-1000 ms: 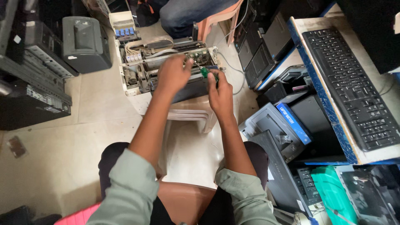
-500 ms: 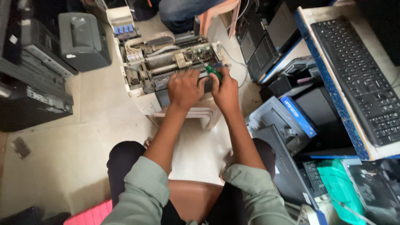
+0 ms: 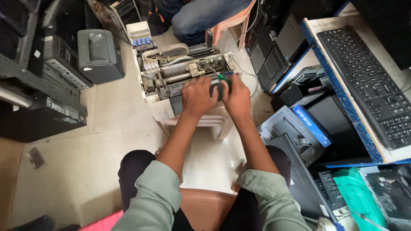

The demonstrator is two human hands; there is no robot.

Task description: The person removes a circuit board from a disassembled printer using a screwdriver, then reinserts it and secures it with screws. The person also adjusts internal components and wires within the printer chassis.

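An opened printer (image 3: 171, 72) with bare rollers, ribbon cables and blue cartridges rests on a pale plastic stool (image 3: 197, 124) in front of my knees. My left hand (image 3: 198, 96) lies curled over the printer's dark front edge and grips it. My right hand (image 3: 236, 96) is closed around a green-handled screwdriver (image 3: 223, 80), whose shaft points into the printer's right side. Both hands touch each other at the front of the printer.
A grey printer (image 3: 99, 54) and black machines (image 3: 38, 98) stand at the left. Another person's knees (image 3: 205, 17) are behind the printer. Black computer cases (image 3: 274, 51), a box (image 3: 299, 128) and a shelf with a keyboard (image 3: 368, 81) crowd the right.
Both hands have drawn closer together at the printer's front. The view has shifted, so the printer sits lower and nearer the middle than a second ago.
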